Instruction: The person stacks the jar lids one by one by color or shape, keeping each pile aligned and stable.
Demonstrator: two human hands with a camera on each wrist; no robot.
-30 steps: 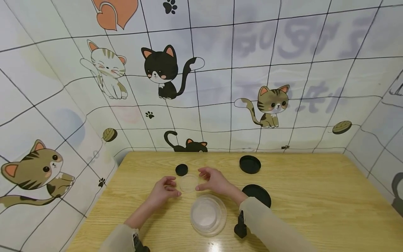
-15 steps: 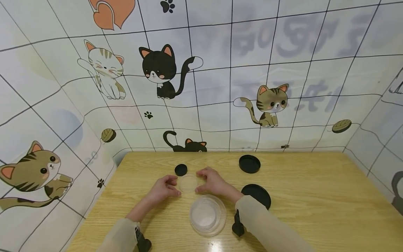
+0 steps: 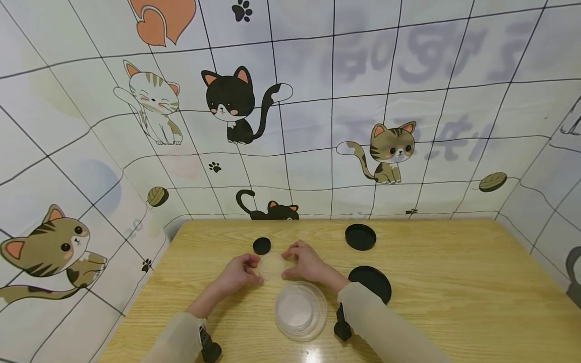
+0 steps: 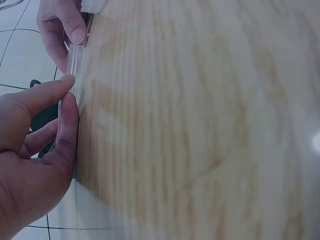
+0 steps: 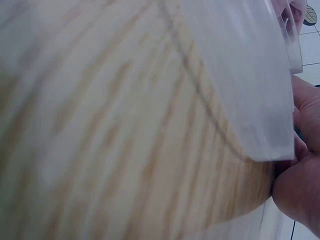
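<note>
A shallow clear round plastic dish (image 3: 272,267) lies on the table between the two hands. My left hand (image 3: 239,270) holds its left side, thumb and fingers at the rim; the left wrist view shows them against the dish's thin edge (image 4: 76,62). My right hand (image 3: 307,263) grips the opposite side with thumb and fingers spread around the curve. Just behind the dish sits a small black round lid (image 3: 262,245). In front of it stands a nested stack of clear round containers (image 3: 300,311), whose frosted wall (image 5: 250,75) partly hides my right hand's work in the right wrist view.
Two larger black round lids lie to the right: one farther back (image 3: 360,237), the other (image 3: 371,283) partly behind the right sleeve (image 3: 376,312). The wooden table (image 3: 463,282) meets a cat-patterned wall covering (image 3: 313,126) at its back edge.
My left hand has shifted slightly right, its fingers closing in on the dish's edge. The right hand stays nearly in place. The lids and the container stack have not moved.
</note>
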